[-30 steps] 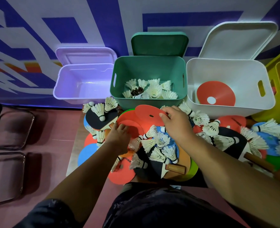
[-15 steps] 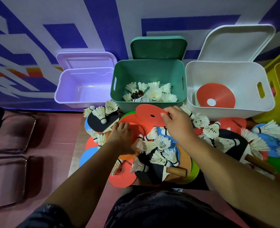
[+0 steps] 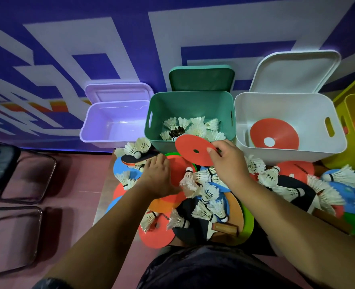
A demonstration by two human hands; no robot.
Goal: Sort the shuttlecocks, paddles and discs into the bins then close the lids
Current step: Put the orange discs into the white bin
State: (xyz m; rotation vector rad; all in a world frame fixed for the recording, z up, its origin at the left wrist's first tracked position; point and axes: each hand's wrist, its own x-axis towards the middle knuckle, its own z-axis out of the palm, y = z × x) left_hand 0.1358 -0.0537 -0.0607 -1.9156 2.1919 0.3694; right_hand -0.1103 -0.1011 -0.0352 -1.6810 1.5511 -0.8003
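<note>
While the right hand (image 3: 230,163) holds a red disc (image 3: 191,149) clear of the heap, its fingers (image 3: 221,143) and thumb pinched on the disc's right rim, the step in hand reads as carrying one disc to its bin. The disc hangs tilted just in front of the green bin (image 3: 190,101), which holds shuttlecocks (image 3: 193,128), so it is at the wrong container. The white bin (image 3: 287,105) to the right has a second red disc (image 3: 276,132) lying in it and looks to be the target. The left hand (image 3: 157,178) rests on the pile of discs on the worktop (image 3: 103,192), just beside a paddle (image 3: 137,159). Whether its fingers grip anything cannot be told, since their tips are hidden. The next move likely calls for a sweep to the right, over the white bin's near wall, then a release so the disc drops flat onto the one inside. The purple bin (image 3: 114,130) to the left has no paddle visible in it, and the lids (image 3: 201,78) of all three bins stand open, so most of the sorting and all of the closing are judged to be ahead.
</note>
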